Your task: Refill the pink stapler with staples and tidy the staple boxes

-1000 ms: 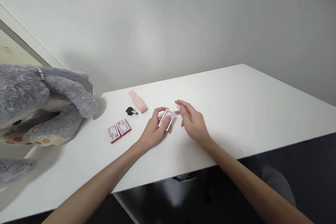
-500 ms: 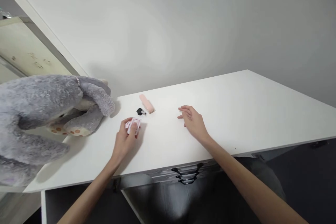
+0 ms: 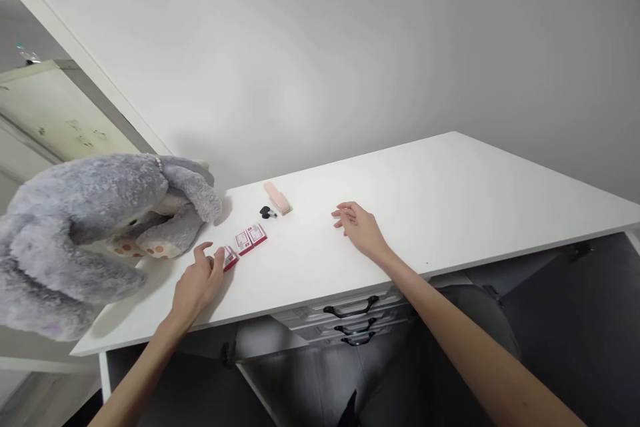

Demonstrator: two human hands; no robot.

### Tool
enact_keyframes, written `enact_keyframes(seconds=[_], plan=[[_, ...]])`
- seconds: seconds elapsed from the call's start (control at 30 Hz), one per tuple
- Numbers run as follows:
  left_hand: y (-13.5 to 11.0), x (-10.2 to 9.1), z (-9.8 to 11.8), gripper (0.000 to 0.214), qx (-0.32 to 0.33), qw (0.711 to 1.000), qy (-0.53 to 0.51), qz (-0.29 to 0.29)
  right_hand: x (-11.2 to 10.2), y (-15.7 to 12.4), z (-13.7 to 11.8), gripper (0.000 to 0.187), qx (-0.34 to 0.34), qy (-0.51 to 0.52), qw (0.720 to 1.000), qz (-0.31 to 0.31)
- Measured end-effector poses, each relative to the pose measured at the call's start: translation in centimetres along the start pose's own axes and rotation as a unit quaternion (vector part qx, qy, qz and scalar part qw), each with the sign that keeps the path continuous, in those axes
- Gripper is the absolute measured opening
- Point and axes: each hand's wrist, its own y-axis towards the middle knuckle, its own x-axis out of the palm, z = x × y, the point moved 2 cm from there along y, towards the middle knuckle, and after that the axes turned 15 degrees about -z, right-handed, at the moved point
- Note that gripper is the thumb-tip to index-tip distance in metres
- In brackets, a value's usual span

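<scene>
Three small red-and-white boxes lie in a slanting row on the white tabletop: a right box (image 3: 257, 234), a middle box (image 3: 243, 242) and a left box (image 3: 231, 258). At the left box is my left hand (image 3: 197, 280), its thumb against that box's left side and its fingers loosely apart, closed on nothing. Part of the left box is hidden by the thumb. My right hand (image 3: 361, 230) rests over the middle of the tabletop, empty, with fingers loosely spread. Behind the boxes are a black-headed key-like item (image 3: 267, 212) and a pink stapler-like object (image 3: 277, 198).
A large grey plush toy (image 3: 110, 200) takes up the left end of the white tabletop (image 3: 450, 207). A wall (image 3: 350, 47) rises behind. Below the front edge are drawers with black handles (image 3: 351, 308) and cabinet doors standing ajar.
My left hand has let go of the small box it held and moved left and down to the row's left end. The right hand stays nearly in place; the view has shifted slightly.
</scene>
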Motion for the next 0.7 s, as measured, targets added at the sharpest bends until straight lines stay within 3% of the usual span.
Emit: enact_keyframes(seconds=[0.17,0.5,0.6,0.7], plan=[[0.7,0.2,-1.3,0.065,0.06,0.998,-0.007,0.009,-0.1,-0.5,0.4,0.019,-0.012,-0.006,1.0,0.0],[0.0,2.0,0.3,0.041,0.088,0.977,-0.176,0.085,0.1,-1.0,0.2,0.018,-0.013,-0.009,1.0,-0.009],[-0.5,2.4,0.8,0.035,0.139,0.97,-0.18,0.088,0.1,-1.2,-0.1,0.017,-0.011,-0.015,1.0,-0.011],[-1.0,3.1,1.9,0.025,0.223,0.965,-0.128,0.053,0.1,-1.3,-0.5,0.017,-0.005,-0.028,0.999,-0.018]])
